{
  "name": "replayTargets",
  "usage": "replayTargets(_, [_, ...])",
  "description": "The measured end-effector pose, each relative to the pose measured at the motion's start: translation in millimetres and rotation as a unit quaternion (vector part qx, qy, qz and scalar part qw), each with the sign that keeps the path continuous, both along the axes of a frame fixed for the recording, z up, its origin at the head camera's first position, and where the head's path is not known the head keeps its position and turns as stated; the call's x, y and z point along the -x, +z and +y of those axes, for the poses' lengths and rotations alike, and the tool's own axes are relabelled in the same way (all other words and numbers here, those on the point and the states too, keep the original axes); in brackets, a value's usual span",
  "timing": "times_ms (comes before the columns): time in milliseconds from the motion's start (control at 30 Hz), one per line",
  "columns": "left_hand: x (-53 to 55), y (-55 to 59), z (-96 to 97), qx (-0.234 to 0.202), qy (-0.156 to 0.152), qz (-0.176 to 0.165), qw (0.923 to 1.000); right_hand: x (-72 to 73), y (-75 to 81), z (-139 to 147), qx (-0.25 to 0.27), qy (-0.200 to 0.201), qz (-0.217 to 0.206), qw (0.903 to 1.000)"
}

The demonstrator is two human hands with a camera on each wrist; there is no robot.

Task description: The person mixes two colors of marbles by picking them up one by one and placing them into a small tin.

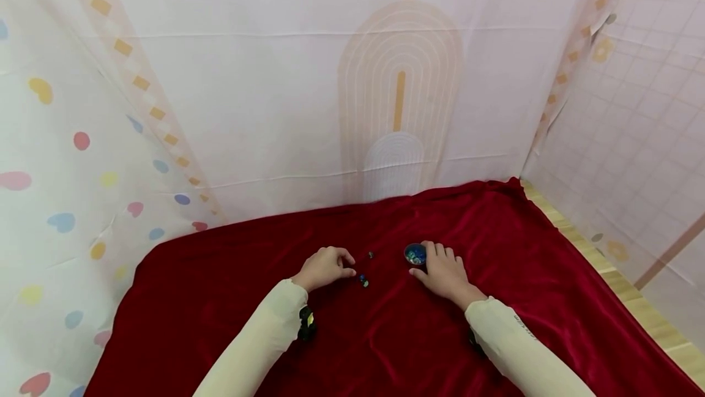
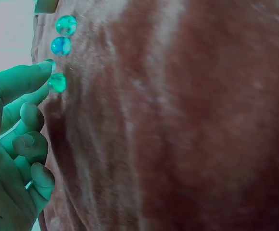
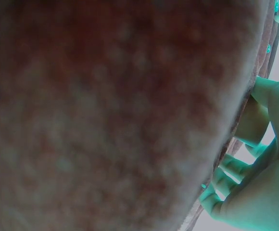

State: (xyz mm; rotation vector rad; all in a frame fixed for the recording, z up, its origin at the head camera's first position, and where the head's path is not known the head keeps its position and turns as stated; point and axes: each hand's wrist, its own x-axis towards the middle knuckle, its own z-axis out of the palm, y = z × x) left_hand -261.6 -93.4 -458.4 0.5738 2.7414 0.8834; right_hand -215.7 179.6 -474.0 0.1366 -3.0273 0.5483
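Several glass marbles lie in a small round bowl (image 1: 408,260) on the red cloth. My right hand (image 1: 443,270) holds this bowl from its right side, thumb in front and fingers behind. Left of the bowl, a blue marble (image 1: 362,278) and a greenish marble (image 1: 366,284) sit close together on the cloth. Another marble (image 1: 371,255) lies a little farther back. Just left of these marbles is my left hand (image 1: 325,267), thumb and index finger extended with a gap between them. In the left wrist view its thumb tip is beside a green marble (image 2: 57,83); I see nothing held.
A wrinkled red velvet cloth (image 1: 220,299) covers the table. Behind it hangs a pale patterned curtain (image 1: 264,109), with a dotted one (image 1: 55,262) at the left. A strip of light wooden surface (image 1: 622,287) shows along the right edge.
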Motion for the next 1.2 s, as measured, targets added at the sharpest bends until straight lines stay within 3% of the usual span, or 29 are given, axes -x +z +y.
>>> replayTargets(433, [-1.6,-10.1,-6.0,-0.004,0.001,-0.007,1.0000,-1.6,0.4,-1,0.003,-0.006,-0.005,1.0000])
replayTargets(800, [-2.5,-11.6,-5.0,-0.016,0.002,0.003,0.9999,-1.7,-1.9,-3,0.000,-0.002,0.001,1.0000])
replayTargets(1200, [0.6,-0.6,8.3,-0.030,-0.011,0.014,0.9994,-0.6,-2.2,-2,0.002,-0.006,0.001,1.0000])
